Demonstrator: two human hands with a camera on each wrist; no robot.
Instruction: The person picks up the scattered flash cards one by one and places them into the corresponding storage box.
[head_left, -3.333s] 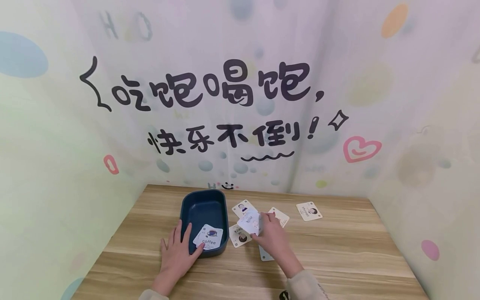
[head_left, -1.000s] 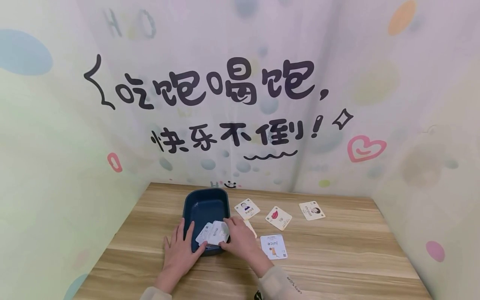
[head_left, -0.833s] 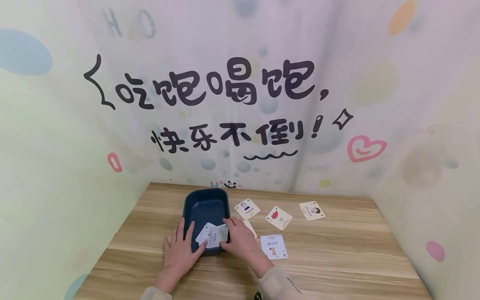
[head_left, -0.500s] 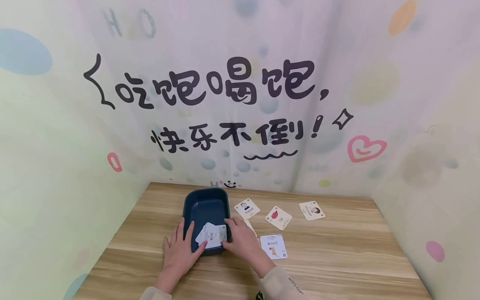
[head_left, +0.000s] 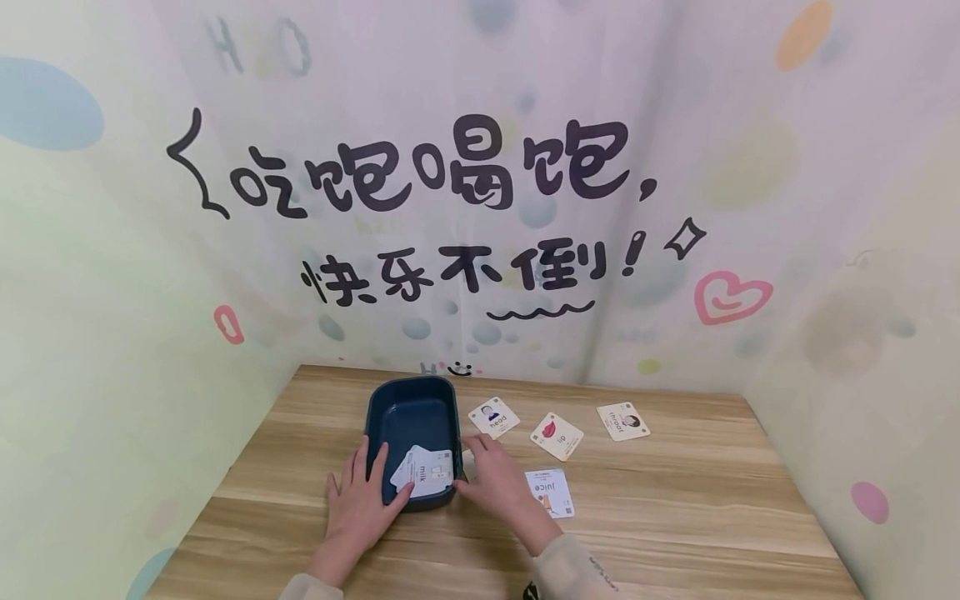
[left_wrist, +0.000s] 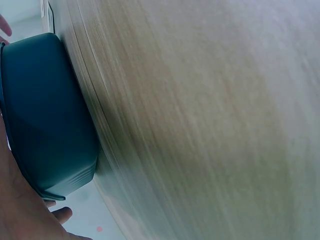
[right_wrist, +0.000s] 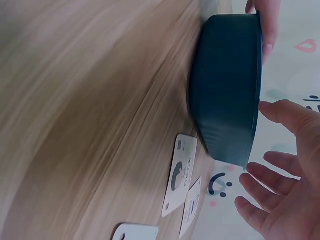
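Observation:
Inside a dark blue tray (head_left: 414, 412), several overlapping picture cards lie near the close end, a milk card (head_left: 432, 472) uppermost. My left hand (head_left: 358, 502) rests on the tray's left rim with its fingers spread. Its thumb reaches over the close rim beside the cards. Just off the right rim is my right hand (head_left: 501, 485), fingers apart and nothing held; in the right wrist view its thumb tip is at the rim. Beneath that hand lies a neck card (right_wrist: 180, 172), mostly covered in the head view. A juice card (head_left: 551, 493) lies by the right wrist, partly covered.
Farther back on the wooden table (head_left: 675, 500) lie a head card (head_left: 494, 417), a lip card (head_left: 557, 437) and a throat card (head_left: 623, 422). A printed cloth wall (head_left: 450, 292) stands behind the table, with side walls left and right.
My right hand brought the milk card from the right into the tray, turned it flat on the other cards and let go. It then moved right, off the rim. The left hand stayed at the tray.

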